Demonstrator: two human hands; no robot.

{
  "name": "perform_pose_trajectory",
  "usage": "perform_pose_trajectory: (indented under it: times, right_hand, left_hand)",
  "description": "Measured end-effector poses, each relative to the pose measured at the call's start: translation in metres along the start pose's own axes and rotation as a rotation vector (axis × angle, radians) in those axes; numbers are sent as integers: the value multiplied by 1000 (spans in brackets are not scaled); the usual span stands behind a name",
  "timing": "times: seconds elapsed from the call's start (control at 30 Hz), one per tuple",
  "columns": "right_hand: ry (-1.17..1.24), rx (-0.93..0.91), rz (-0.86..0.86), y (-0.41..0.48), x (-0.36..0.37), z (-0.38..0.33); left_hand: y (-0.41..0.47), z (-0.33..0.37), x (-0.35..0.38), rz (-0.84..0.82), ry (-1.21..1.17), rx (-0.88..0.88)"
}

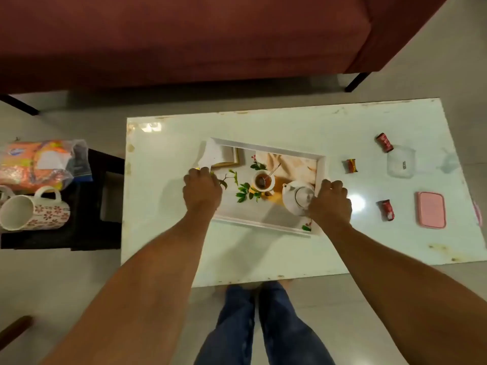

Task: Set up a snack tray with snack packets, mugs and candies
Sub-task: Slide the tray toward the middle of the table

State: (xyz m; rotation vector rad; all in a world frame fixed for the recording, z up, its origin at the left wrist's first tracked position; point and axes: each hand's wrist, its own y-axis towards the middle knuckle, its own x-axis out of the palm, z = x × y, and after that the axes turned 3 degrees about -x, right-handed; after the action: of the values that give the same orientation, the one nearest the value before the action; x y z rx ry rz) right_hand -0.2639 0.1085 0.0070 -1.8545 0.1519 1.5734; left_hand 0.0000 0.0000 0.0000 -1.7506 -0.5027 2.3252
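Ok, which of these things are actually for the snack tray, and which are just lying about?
For the job:
- printed tray, held by left hand and right hand
- three wrapped candies
- floral mug
- orange snack packets in a bag

Lying about:
- clear container
- pink lid
- red sofa

The white-rimmed tray (266, 151), printed with a teapot, cup and leaves, lies flat mid-surface, nearer the left edge. Three red candies (384, 142) (351, 165) (386, 210) lie apart toward the right edge. A floral mug (34, 212) lies on its side on a dark stand off the left edge, beside what seem to be orange snack packets (31, 164) in plastic.
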Motion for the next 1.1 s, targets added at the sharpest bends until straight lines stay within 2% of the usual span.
perform_pose_trajectory:
  times: [0.1, 0.23, 0.43, 0.6, 0.93, 1.1]
  right_hand:
    - [79, 147, -3, 11, 9, 13]
    - [254, 191, -103, 25, 23, 23]
    - [361, 199, -87, 41, 19, 31]
    - [291, 110, -66, 53, 1, 25]
    - [291, 115, -81, 61, 10, 16]
    - [236, 117, -62, 57, 7, 16]
  left_hand:
    - [16, -10, 9, 103, -81, -161]
    - [37, -12, 20, 12, -224, -249]
    - [42, -17, 25, -11, -329, -381]
    - [23, -28, 28, 7, -325, -436]
    - [14, -37, 45, 58, -325, -454]
    - [11, -32, 36, 59, -274, -409]
